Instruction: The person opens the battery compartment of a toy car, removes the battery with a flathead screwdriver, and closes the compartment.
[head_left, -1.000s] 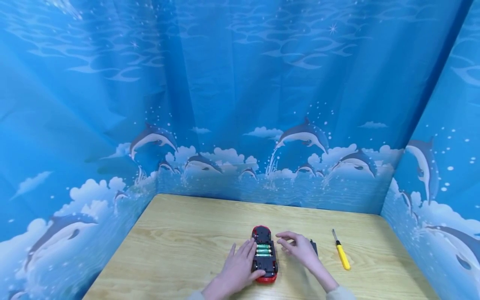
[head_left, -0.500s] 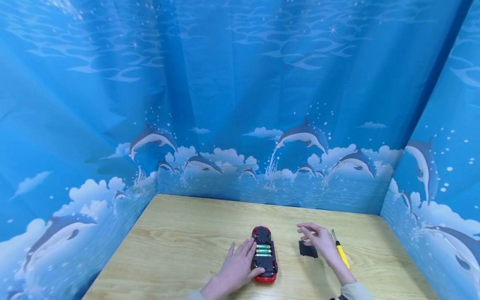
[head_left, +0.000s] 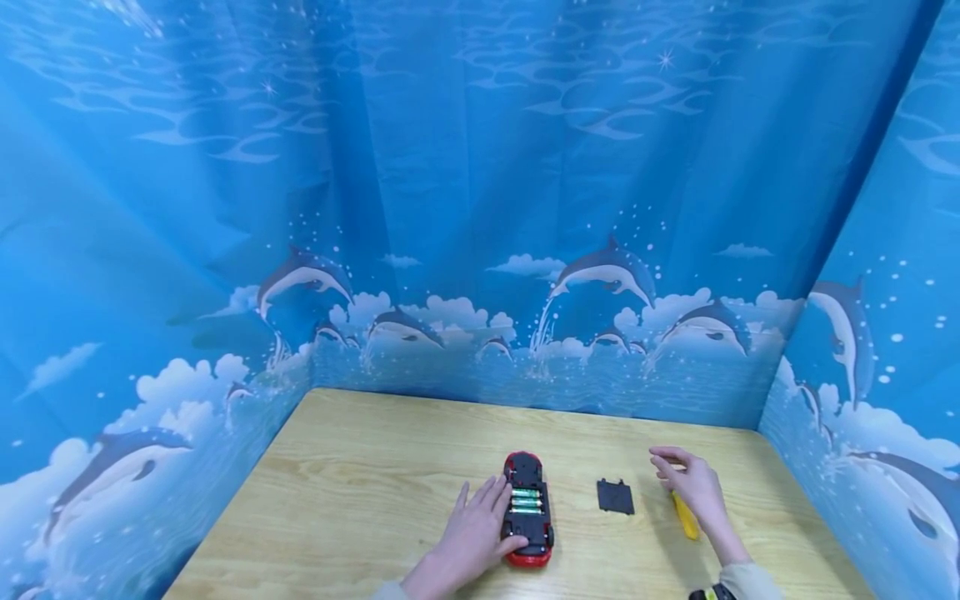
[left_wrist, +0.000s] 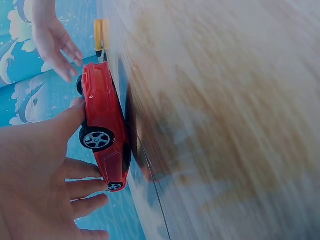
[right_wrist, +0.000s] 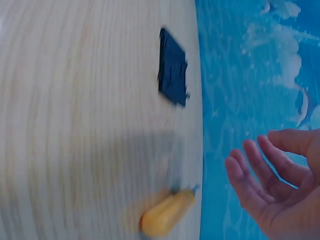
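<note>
A red toy car (head_left: 527, 542) lies upside down on the table, its black underside up. Several green batteries (head_left: 527, 503) fill its uncovered battery bay. My left hand (head_left: 472, 533) rests along the car's left side with fairly straight fingers, the thumb touching the rear underside; the left wrist view shows the car's red side (left_wrist: 102, 100) and wheels. My right hand (head_left: 699, 490), fingers loosely bent and holding nothing, hovers above a yellow-handled screwdriver (head_left: 686, 517), hiding its shaft in the head view. In the right wrist view, the screwdriver (right_wrist: 169, 214) lies below the hand.
Between the car and the screwdriver lies a black battery cover (head_left: 616, 497) with small tabs. The wooden table (head_left: 375, 467) ends at a blue dolphin-print curtain (head_left: 480, 208) behind, with more curtain on both sides.
My right hand has moved right from beside the car, past the battery cover, to over the screwdriver, uncovering the cover. The left hand and the car have stayed put.
</note>
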